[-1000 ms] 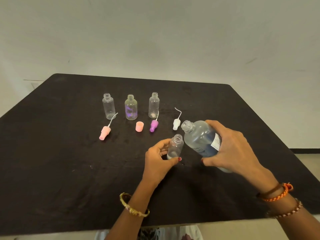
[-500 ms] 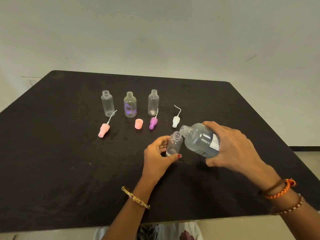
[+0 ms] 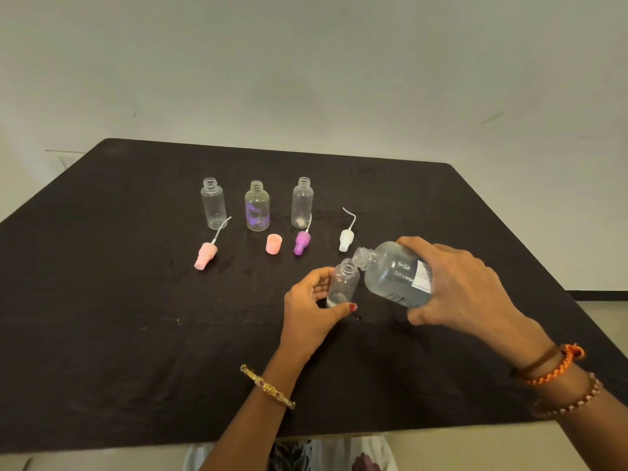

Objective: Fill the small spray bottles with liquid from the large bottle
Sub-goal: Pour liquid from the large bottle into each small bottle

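Tilting large bottle (image 3: pixel 394 275) in right hand (image 3: pixel 457 287), white label (image 3: pixel 422 275) unreadable.

On the black bench (image 3: pixel 102 300), the left hand (image 3: pixel 311 314) holds a small clear bottle (image 3: pixel 343 283) upright. The right hand (image 3: pixel 455 283) grips the large bottle (image 3: pixel 390 273), tilted with its mouth just above the small bottle's neck. Three open small bottles (image 3: pixel 257 207) stand behind.

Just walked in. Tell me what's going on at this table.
A person is filling small spray bottles. The left hand holds one small open bottle upright on the black table, while the right hand tips the large bottle so its mouth sits just above the small bottle's neck. Three more uncapped small bottles stand in a row behind, with pink, purple and white spray tops and a peach cap lying loose in front of them.
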